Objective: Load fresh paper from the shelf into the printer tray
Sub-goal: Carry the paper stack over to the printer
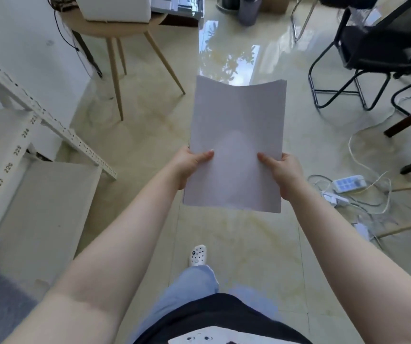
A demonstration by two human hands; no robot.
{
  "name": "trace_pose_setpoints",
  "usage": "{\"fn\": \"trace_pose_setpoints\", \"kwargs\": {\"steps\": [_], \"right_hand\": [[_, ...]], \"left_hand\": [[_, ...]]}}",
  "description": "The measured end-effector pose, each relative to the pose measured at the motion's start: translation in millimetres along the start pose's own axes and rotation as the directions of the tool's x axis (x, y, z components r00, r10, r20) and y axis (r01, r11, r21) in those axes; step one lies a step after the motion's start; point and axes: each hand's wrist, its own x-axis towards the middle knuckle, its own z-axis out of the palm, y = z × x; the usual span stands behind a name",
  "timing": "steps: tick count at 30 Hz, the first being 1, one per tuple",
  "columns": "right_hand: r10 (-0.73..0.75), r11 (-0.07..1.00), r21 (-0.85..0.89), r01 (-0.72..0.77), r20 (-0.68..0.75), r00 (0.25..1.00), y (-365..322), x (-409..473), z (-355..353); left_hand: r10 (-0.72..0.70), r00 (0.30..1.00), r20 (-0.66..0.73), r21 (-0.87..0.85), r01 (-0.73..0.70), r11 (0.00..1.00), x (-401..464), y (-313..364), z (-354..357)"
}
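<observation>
A stack of white paper (236, 135) hangs in front of me above the floor, its far end sagging in the middle. My left hand (190, 165) grips its left edge with the thumb on top. My right hand (282, 175) grips the right edge the same way. The white printer (115, 8) stands on a round wooden table (115, 28) at the far upper left, only its lower body in view. The white metal shelf (38, 112) is at my left, with numbered labels along its rail.
A black chair (373, 53) stands at the upper right. A white power strip (348, 184) and loose cables (363, 155) lie on the tiled floor to the right. A grey bin (249, 8) stands at the back. My foot in a white shoe (197, 254) is below the paper.
</observation>
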Motion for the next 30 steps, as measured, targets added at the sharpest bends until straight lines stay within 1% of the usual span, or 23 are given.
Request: {"fn": "trace_pose_setpoints", "kwargs": {"steps": [5,10,15,20,30], "right_hand": [[-0.002,1.000,0.011,0.003,-0.053,0.999,-54.1,72.8,-2.0],[-0.008,0.998,0.066,0.012,-0.075,0.997,-98.7,162.6,-16.2],[-0.028,0.995,0.093,0.033,-0.062,0.998,-144.0,261.7,-35.1],[0.002,0.997,0.073,0.001,-0.044,0.999,-197.5,364.2,-59.1],[-0.034,0.999,0.028,0.035,-0.007,0.999,-301.8,554.1,-79.9]], "left_hand": [[-0.011,0.999,0.044,0.029,0.010,1.000,83.8,63.4,17.7],[-0.022,0.998,0.066,0.041,0.019,0.999,171.9,116.5,49.6],[-0.026,0.999,0.039,0.057,0.024,0.998,261.2,170.8,87.8],[-0.050,0.999,0.009,0.065,0.050,0.997,346.5,229.3,127.1],[-0.004,1.000,-0.018,0.057,0.005,0.998,511.4,339.4,176.7]]}}
